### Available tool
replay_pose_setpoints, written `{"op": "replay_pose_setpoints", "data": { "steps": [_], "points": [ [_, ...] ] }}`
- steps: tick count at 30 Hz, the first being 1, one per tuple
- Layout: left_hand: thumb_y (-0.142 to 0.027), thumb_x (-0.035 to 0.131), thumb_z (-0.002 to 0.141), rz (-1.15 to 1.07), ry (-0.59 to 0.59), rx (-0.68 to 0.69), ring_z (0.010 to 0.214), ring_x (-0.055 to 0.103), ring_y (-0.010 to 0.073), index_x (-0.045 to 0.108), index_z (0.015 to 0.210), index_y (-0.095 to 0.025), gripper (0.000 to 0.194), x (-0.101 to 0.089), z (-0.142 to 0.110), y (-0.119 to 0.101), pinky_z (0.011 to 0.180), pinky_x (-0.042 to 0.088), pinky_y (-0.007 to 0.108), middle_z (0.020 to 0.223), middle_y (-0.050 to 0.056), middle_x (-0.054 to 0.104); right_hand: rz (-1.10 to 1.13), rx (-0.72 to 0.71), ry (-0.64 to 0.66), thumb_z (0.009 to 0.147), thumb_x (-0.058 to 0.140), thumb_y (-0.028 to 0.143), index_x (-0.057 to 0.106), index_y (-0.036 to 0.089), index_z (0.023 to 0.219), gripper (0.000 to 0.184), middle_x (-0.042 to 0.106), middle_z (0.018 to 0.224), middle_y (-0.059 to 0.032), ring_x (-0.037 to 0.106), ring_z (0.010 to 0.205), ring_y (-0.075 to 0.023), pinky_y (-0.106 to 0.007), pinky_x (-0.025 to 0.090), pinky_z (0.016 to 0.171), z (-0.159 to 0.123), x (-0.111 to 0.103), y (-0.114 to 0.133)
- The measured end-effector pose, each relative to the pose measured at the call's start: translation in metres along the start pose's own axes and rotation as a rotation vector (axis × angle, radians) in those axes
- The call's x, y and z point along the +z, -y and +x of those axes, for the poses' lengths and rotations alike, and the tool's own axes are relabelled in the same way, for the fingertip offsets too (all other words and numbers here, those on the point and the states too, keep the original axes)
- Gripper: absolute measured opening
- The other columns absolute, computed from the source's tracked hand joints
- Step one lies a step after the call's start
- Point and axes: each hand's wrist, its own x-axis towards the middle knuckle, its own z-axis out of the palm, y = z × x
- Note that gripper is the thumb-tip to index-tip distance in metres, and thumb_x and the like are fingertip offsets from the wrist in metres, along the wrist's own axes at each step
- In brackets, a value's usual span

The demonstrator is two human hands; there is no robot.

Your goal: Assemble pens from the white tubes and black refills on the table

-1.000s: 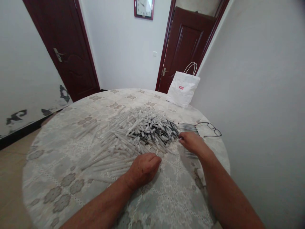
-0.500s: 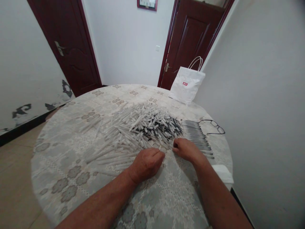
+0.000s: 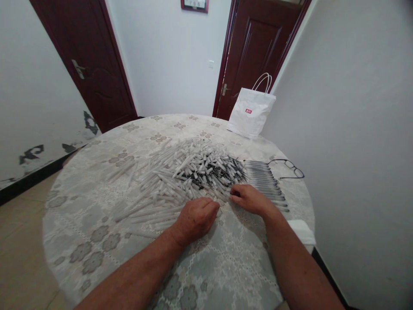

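Many pale tubes (image 3: 164, 178), L hand (image 3: 196, 218) and R hand (image 3: 248, 198): tabletop layout

Pile: pale tubes heaped mid-table on a round table w/ patterned tablecloth (image 3: 238, 262); short white pcs. (image 3: 206, 151) and dark, thin pcs. (image 3: 234, 168) at R side of heap.

L hand: closed, knuckles up, at near side of pile. Contents hidden; can't tell if gripping.

R hand: fingers curled in, at near R edge of pile, btwn. pile and row of slim sticks (image 3: 263, 181). Fully closed or not, and any item held: can't tell.

Row: sticks laid side by side, dark ends toward R. Eyeglasses (image 3: 288, 160) just beyond, on R side. White folded item (image 3: 301, 231) at table's R edge, beside R forearm.

Far R edge: white bag (image 3: 250, 114), upright, handles up, red label on front.
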Motion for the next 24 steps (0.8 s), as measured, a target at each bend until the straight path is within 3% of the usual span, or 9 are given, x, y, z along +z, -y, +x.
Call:
{"op": "replay_pose_setpoints", "data": {
  "steps": [9, 14, 24],
  "points": [
    [-0.018, 0.048, 0.094, -0.032, -0.003, -0.026, 0.074, 0.061, 0.0167, 0.064, 0.096, -0.020, 0.016, -0.002, 0.001, 0.000, 0.070, 0.049, 0.027, 0.078, 0.004, 0.062, -0.043, -0.008, 0.003, 0.094, 0.055, 0.032, 0.070, 0.017, 0.090, 0.021, 0.072, 0.085, -0.0046, 0.062, 0.078, -0.0162, -0.024, 0.037, 0.069, 0.002, 0.003, 0.003],
    [-0.019, 0.048, 0.095, -0.027, -0.005, -0.032, 0.074, 0.061, 0.0166, 0.064, 0.095, -0.020, 0.016, -0.003, 0.001, 0.000, 0.070, 0.048, 0.026, 0.077, 0.004, 0.061, -0.111, 0.050, -0.062, 0.095, 0.055, 0.037, 0.069, 0.019, 0.099, 0.023, 0.073, 0.089, -0.0052, 0.065, 0.083, -0.0178, -0.025, 0.038, 0.073, 0.001, 0.001, 0.006],
    [-0.020, 0.046, 0.096, -0.018, -0.022, -0.034, 0.074, 0.061, 0.0168, 0.064, 0.097, -0.019, 0.018, -0.001, 0.000, 0.001, 0.070, 0.049, 0.027, 0.078, 0.005, 0.062, -0.341, 0.146, -0.087, 0.096, 0.051, 0.042, 0.068, 0.019, 0.095, 0.028, 0.073, 0.098, -0.0098, 0.067, 0.089, -0.0212, -0.027, 0.038, 0.072, 0.013, 0.024, 0.040]
  ]
}}
